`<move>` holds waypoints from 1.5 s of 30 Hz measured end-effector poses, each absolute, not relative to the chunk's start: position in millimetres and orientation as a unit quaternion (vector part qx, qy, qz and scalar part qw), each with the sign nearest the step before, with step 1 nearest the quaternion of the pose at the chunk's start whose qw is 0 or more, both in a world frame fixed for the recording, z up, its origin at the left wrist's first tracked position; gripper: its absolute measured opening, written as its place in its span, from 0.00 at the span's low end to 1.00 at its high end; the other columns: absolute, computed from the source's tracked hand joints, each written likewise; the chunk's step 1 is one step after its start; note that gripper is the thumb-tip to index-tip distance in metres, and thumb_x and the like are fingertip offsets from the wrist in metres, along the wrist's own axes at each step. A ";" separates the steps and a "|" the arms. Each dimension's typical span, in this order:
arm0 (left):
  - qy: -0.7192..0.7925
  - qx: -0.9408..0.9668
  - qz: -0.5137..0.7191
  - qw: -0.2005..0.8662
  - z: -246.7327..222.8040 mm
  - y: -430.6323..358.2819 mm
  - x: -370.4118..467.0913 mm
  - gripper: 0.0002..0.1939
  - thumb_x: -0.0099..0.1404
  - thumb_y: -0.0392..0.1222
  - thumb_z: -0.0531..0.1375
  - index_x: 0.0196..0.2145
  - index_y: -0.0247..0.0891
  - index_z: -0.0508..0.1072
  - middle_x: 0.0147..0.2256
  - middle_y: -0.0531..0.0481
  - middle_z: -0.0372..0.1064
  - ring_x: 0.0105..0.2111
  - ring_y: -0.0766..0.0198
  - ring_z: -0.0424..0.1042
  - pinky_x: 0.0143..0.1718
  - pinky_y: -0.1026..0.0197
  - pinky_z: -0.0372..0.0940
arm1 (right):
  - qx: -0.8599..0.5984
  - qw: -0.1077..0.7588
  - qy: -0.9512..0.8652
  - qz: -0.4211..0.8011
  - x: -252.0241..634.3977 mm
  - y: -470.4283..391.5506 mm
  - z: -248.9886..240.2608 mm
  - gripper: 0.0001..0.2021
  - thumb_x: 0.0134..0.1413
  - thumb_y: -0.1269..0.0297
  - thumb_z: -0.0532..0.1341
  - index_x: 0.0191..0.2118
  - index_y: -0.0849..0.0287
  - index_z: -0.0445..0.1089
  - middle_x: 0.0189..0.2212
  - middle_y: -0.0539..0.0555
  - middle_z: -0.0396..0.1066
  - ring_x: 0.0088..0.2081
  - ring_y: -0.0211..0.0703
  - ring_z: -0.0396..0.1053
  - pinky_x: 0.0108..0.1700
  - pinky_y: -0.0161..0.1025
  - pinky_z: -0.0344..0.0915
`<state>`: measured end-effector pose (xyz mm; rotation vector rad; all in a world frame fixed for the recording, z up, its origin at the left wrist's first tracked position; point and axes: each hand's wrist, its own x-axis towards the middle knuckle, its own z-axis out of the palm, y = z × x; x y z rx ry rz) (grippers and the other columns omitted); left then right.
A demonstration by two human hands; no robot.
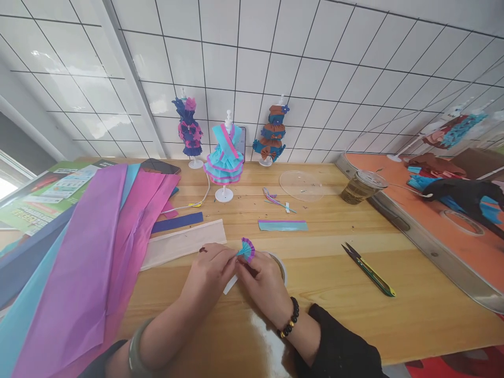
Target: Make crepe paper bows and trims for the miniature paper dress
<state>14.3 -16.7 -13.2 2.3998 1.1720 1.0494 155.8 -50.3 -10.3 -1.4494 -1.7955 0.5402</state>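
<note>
Fan (248,250): pleated, blue with purple edge, at the fingertips of both hands, above near-middle of table (334,325). Left hand (210,269) pinches its narrow end. Right hand (264,286) curled against it, fingers bent; cannot tell whether it grips too. Roll (283,268) partly hidden behind right hand; white strip (230,285) just below the fingers. Beyond: blue-purple strip (282,226). Left: cream strip (185,243), then large coloured sheets (81,252). Right, well apart: snips (369,270), tips pointing away. Far side, by wall: three dressed stands (224,157).
</note>
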 end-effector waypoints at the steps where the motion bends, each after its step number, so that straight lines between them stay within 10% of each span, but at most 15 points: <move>1: 0.411 0.819 0.369 0.154 -13.1 -16.6 14.2 0.09 0.60 0.33 0.53 0.34 0.38 0.72 0.29 0.48 0.72 0.32 0.61 0.68 0.35 0.59 0.62 | -0.563 0.380 -0.700 0.220 155.6 -50.5 -9.6 0.09 0.55 0.68 0.54 0.28 0.56 0.69 0.26 0.50 0.71 0.29 0.38 0.65 0.35 0.36 0.57; 24: 0.491 0.559 0.368 0.558 0.4 -7.9 13.2 0.08 0.53 0.44 0.61 0.28 0.36 0.75 0.30 0.49 0.75 0.32 0.60 0.72 0.36 0.61 0.65 | -0.583 0.396 -0.626 0.334 157.9 -47.2 -10.1 0.10 0.53 0.62 0.56 0.28 0.59 0.71 0.24 0.50 0.70 0.27 0.37 0.64 0.30 0.32 0.59; 45: 0.554 0.694 0.320 0.331 -3.7 -10.3 15.3 0.07 0.57 0.41 0.55 0.29 0.40 0.73 0.27 0.55 0.72 0.28 0.64 0.68 0.31 0.64 0.61 | -0.547 0.441 -0.611 0.365 157.2 -52.2 -3.4 0.07 0.54 0.66 0.54 0.30 0.60 0.68 0.25 0.50 0.67 0.29 0.36 0.63 0.32 0.32 0.59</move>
